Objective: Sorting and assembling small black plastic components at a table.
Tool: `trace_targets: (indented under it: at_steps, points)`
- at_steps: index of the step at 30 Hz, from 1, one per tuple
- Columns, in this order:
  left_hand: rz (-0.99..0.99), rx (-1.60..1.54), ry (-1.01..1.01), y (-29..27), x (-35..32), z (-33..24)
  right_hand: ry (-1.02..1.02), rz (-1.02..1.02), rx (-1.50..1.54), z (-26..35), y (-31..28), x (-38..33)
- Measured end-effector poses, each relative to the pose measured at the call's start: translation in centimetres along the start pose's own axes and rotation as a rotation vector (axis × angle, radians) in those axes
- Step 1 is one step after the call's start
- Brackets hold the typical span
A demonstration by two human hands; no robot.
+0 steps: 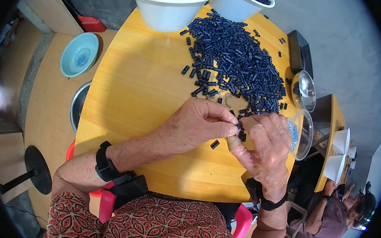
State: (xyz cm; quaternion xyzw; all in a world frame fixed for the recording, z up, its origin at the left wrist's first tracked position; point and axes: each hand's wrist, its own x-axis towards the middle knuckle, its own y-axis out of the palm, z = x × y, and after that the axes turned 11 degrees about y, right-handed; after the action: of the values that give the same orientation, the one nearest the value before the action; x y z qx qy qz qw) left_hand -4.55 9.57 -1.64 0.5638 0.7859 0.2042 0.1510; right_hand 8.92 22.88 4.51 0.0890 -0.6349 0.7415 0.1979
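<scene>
My left hand comes in from the left, thumb and forefinger pinched together on a small black plastic piece. My right hand meets it from the other side, fingers curled closed around the same spot; its fingers partly cover the piece. Beyond both hands spreads a big heap of small black tubular plastic parts. One loose black part lies on the tabletop just below my left fingertips. Close to my right hand stands a clear plastic bowl with small shiny bits in it.
Two white tubs stand at the table's far edge. A steel bowl and black tray sit at the right. A turquoise basin rests on the floor at left. At far right another person sits near white containers.
</scene>
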Motion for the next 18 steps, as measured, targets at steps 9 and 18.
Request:
trace_targets:
  at_steps: [9, 18]
  points:
    - [-0.041, 0.254, -0.025, 0.43, 0.0, 0.36, 0.012, 0.106, 0.025, 0.04, -0.69, 0.25]
    - [-0.013, 0.221, 0.015, 0.23, 0.0, 0.25, 0.348, 0.102, 0.451, -0.33, -0.36, -0.16]
